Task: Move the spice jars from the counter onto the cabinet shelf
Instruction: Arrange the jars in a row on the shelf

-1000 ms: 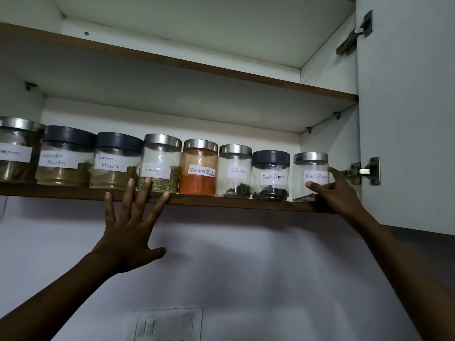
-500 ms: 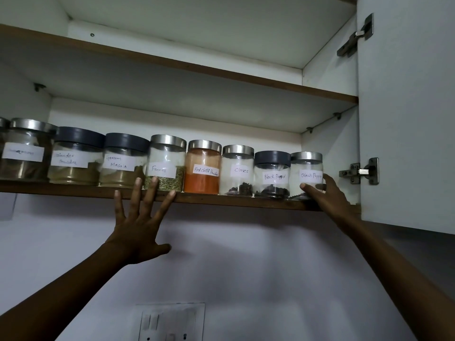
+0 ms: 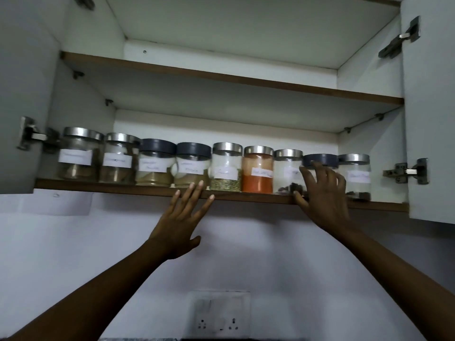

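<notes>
Several labelled spice jars stand in a row on the lower cabinet shelf (image 3: 123, 189). Among them are an orange-red powder jar (image 3: 257, 173), a dark-lidded jar (image 3: 322, 159) and a steel-lidded jar (image 3: 357, 175) at the far right. My right hand (image 3: 325, 195) lies spread over the front of the dark-lidded jar, thumb low at the shelf edge, fingertips by the lid; the jar's body is hidden behind it. My left hand (image 3: 179, 225) is flat with straight fingers, its tips touching the shelf's front edge below the middle jars.
Both cabinet doors stand open, the left door (image 3: 22, 94) and the right door (image 3: 430, 119), with metal hinges sticking inward. A bare upper shelf (image 3: 221, 75) runs above the jars. A wall socket plate (image 3: 219, 313) sits on the wall below.
My right hand has let go of the far-right jar and moved left onto the dark-lidded jar. My left hand stays at the shelf edge. The view has shifted, showing the left door.
</notes>
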Available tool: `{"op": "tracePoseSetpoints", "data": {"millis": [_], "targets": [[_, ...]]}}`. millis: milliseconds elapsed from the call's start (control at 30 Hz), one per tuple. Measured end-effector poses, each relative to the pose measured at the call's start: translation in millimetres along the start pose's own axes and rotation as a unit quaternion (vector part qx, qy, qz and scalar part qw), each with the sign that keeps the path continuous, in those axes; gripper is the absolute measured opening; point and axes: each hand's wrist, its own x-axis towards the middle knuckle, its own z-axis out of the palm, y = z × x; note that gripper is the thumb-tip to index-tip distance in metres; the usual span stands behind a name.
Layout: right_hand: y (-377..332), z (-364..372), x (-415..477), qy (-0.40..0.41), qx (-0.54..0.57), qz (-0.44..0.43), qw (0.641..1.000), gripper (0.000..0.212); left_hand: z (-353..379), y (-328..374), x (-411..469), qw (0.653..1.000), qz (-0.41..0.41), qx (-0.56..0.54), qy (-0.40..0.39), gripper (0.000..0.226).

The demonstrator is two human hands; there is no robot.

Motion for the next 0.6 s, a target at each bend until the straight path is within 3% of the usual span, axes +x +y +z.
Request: {"op": "tracePoseSetpoints", "data": {"millis": [200,467,600], "targets": [[-82.2,-4.5,17.8,-0.030,0.019,-0.038,0.999,0.058,-15.2,-71.3,-38.6,1.000,-0.017,0.008,0.005,0.097],[-187.3,-7.3,28.7,0.041,0.092,-0.067,0.993,0.062,-31.9,-150.2,-78.6,0.997,-0.063,-0.024,0.029,0.063],[-232.2,-7.0,26.6,0.056,0.109,-0.076,0.990,0.059,-41.7,-171.1,-87.4,0.989,-0.132,-0.057,0.034,0.061]]}}
